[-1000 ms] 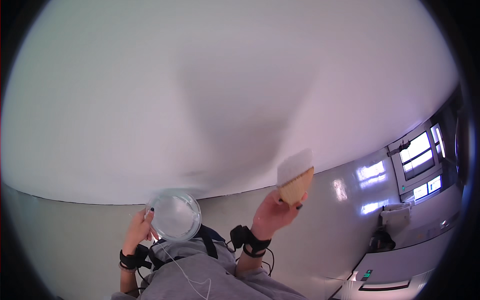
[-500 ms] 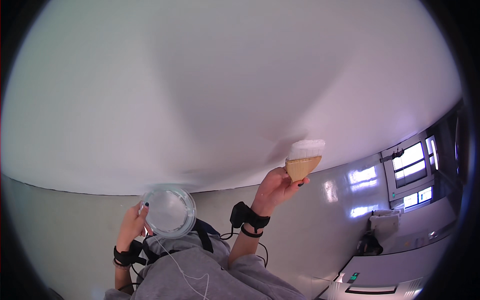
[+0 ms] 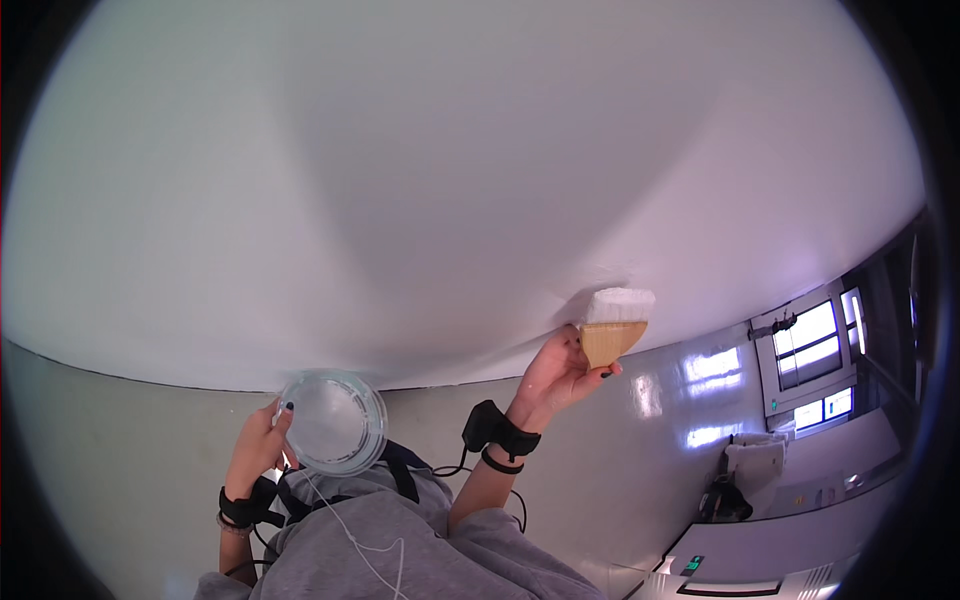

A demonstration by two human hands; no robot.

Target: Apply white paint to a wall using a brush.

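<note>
My right hand grips a wide flat paint brush by its wooden handle. The brush points upward, its white bristles near the pale wall; whether they touch it I cannot tell. My left hand holds a round clear plastic tub by its rim, thumb over the edge, in front of my body. Inside the tub is something pale or whitish, hard to make out. Both wrists wear black bands with cables.
The wall fills the upper view and meets the smooth grey-green floor along a dark line. At the far right are bright windows, a white bundle, a dark bag and white cabinets. A thin white cord hangs over my grey shirt.
The brush has shifted slightly down and right and stands a little more upright. The tub stays in my left hand, with a very small shift left. The view has turned slightly.
</note>
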